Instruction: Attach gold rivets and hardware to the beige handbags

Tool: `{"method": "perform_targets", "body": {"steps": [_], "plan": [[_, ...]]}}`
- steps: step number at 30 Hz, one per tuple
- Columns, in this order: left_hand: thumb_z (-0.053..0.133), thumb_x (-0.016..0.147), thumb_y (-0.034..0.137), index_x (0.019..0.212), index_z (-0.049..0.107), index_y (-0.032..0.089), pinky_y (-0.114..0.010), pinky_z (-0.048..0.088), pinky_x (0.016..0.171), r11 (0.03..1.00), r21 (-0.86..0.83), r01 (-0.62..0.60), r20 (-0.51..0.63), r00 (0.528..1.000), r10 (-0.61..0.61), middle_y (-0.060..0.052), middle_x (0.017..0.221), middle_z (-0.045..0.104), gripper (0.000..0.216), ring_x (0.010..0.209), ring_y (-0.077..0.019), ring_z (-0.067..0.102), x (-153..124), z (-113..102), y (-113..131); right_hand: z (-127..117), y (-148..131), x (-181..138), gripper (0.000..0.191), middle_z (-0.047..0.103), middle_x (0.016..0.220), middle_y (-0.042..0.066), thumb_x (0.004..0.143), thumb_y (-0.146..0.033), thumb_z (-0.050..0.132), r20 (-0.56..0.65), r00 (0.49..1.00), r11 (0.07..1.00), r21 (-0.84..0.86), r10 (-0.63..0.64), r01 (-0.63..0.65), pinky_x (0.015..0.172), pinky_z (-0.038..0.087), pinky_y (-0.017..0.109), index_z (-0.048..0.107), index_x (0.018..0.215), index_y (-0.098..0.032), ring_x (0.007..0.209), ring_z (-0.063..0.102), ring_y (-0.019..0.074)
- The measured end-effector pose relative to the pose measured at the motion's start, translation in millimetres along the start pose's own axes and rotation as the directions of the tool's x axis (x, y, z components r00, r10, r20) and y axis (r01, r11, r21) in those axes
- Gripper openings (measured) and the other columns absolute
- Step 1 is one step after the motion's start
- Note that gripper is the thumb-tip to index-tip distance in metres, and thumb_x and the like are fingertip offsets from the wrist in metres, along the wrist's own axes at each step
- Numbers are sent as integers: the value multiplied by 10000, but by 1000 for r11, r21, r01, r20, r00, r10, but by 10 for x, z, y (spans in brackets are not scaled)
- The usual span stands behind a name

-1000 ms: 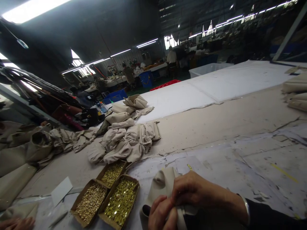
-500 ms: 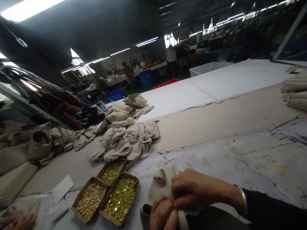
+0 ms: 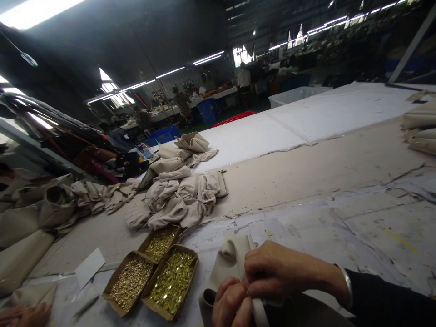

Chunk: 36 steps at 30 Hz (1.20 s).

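At the table's near edge lies a beige leather bag piece (image 3: 220,270), partly folded, with a dark opening low on its left side. My left hand (image 3: 230,303) is closed on its edge, fingers curled. Against it, my right hand (image 3: 269,268) pinches the same edge from above and to the right, a metal bangle on its wrist. Whatever small part may sit between the fingertips is hidden. Left of the bag piece stand cardboard trays of small gold metal fittings: a front right tray (image 3: 172,284), a left tray (image 3: 128,284) and a rear tray (image 3: 160,243).
Crumpled beige bag linings (image 3: 184,195) are heaped behind the trays. A white card (image 3: 90,268) and a pointed tool (image 3: 85,306) lie to the left. Another person's hands (image 3: 27,314) show at the lower left corner. More beige pieces (image 3: 420,127) are stacked far right.
My hands keep almost the same grip on the bag piece; the right hand has shifted very slightly. Behind the left pile, part of a person has come into view.
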<state>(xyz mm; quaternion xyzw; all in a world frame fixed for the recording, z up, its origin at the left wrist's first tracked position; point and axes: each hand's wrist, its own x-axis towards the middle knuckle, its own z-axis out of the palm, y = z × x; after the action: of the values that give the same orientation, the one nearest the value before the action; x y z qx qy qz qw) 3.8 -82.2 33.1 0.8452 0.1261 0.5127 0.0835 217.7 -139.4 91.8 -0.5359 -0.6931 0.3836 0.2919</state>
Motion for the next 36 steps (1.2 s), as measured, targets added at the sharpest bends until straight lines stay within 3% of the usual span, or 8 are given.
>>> {"method": "perform_targets", "body": {"steps": [6, 11, 17, 22, 27, 32, 36], "plan": [[566, 1019, 222, 968, 670, 210, -314, 668, 776, 1000, -13, 14, 6, 1000, -14, -38, 849, 776, 116, 832, -185, 779, -27, 7, -38, -13, 0, 33, 156, 761, 946, 6, 918, -310, 702, -7, 995, 985, 141, -99, 99, 780, 475, 207, 785, 1032, -242, 853, 692, 145], [503, 1032, 164, 951, 660, 186, -314, 661, 801, 1000, -15, 10, -31, 999, -10, -54, 846, 768, 179, 856, -176, 769, -17, 53, -8, -1, 21, 49, 97, 739, 810, -26, 836, -294, 770, -17, 1000, 1000, 19, -2, 2, 677, 427, 212, 787, 910, -232, 740, 644, 131], [536, 1022, 216, 966, 661, 212, -311, 673, 782, 999, -25, 26, 6, 1000, -26, -35, 828, 771, 138, 823, -180, 777, -8, 4, -40, -41, 47, 63, 157, 760, 913, -4, 898, -260, 716, 23, 996, 971, 222, -91, 83, 752, 469, 191, 804, 1026, -234, 818, 678, 129], [504, 1028, 221, 956, 651, 215, -309, 675, 748, 1000, -11, -8, -1, 1000, 8, -27, 784, 759, 164, 762, -168, 770, 1, 36, -69, -21, 65, 96, 159, 754, 835, -24, 838, -320, 800, 36, 999, 999, 43, 5, -6, 700, 440, 215, 793, 978, -245, 763, 658, 141], [463, 1026, 217, 923, 619, 220, -276, 657, 679, 999, 29, -37, -127, 991, 40, -10, 706, 721, 187, 648, -144, 733, -5, 157, -96, -23, 91, 111, 159, 763, 893, -12, 902, -315, 725, 49, 996, 970, 235, -70, 57, 748, 476, 200, 801, 1019, -238, 807, 678, 135], [454, 1028, 208, 948, 621, 223, -285, 662, 693, 999, 23, -29, -78, 996, 31, -9, 720, 727, 186, 671, -147, 741, -24, 178, -111, -17, 58, 128, 138, 728, 782, -30, 846, -329, 781, 32, 999, 998, 57, 20, -22, 664, 425, 207, 794, 947, -236, 719, 627, 130], [441, 1045, 230, 923, 617, 221, -273, 660, 696, 999, 26, -25, -134, 991, 28, -2, 706, 718, 214, 639, -135, 730, -29, 155, -117, -9, 98, 142, 270, 737, 846, -8, 897, -439, 748, 38, 999, 958, 287, -30, 18, 708, 470, 198, 797, 1057, -227, 771, 659, 133]]}}
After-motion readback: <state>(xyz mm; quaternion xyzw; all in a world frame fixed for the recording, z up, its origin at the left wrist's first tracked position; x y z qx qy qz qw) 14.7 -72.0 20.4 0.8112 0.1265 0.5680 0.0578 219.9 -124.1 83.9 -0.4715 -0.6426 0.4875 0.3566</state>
